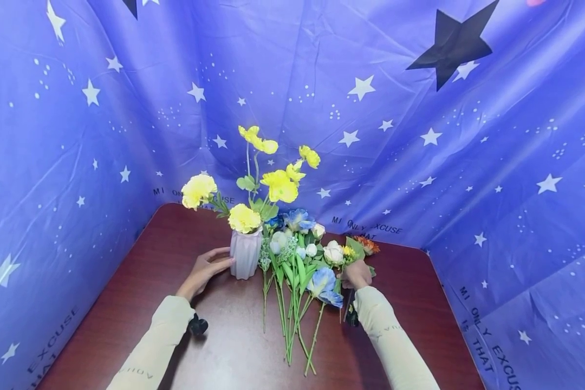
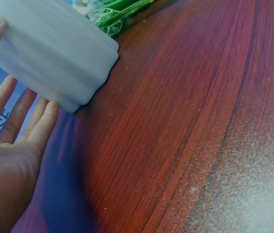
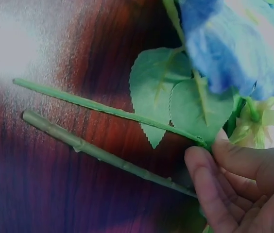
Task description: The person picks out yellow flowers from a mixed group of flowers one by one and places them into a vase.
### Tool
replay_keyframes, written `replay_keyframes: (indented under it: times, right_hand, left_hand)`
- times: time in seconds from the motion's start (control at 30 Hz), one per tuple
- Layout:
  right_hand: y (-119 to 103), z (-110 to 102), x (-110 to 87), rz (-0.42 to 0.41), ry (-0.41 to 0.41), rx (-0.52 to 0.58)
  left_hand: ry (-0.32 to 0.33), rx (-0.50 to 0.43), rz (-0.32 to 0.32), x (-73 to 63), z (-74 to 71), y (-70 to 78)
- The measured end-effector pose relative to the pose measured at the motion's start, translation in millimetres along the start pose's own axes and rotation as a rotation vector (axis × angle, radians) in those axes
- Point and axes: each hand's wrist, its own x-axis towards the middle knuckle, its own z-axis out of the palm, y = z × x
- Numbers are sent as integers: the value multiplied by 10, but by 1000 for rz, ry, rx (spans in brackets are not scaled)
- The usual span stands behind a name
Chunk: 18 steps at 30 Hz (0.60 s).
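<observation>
A pale, fluted vase (image 1: 246, 254) stands upright on the table, with yellow flowers (image 1: 280, 186) rising from it. My left hand (image 1: 207, 271) is at the vase's left side; its fairly straight fingers and thumb touch the wall, and the palm stays apart in the left wrist view. At the right end of the flower pile, my right hand (image 3: 239, 179) pinches a thin green flower stem (image 3: 103, 108) between thumb and index finger. Below it lies a thicker olive stem (image 3: 93, 150), its far end hidden by the hand. A small yellow flower (image 1: 349, 253) and an orange flower (image 1: 369, 245) show just beyond this hand.
Right of the vase lie several loose artificial flowers, among them a blue flower (image 1: 323, 286) and a white rose (image 1: 333, 252), stems pointing toward the near edge. A blue starry cloth (image 1: 292, 81) encloses the brown table (image 1: 224, 346) on its back and sides.
</observation>
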Motion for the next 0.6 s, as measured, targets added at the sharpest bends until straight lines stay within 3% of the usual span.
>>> replay_keyframes:
  times: [0.47,0.6]
  right_hand:
    - [5,10,86,56,-32,9]
    - [-13,-5,90,23,-41,-20]
  left_hand:
    - [-6,-4,5,-29,3,-39]
    - [-3,-12,3,-20,3,-27]
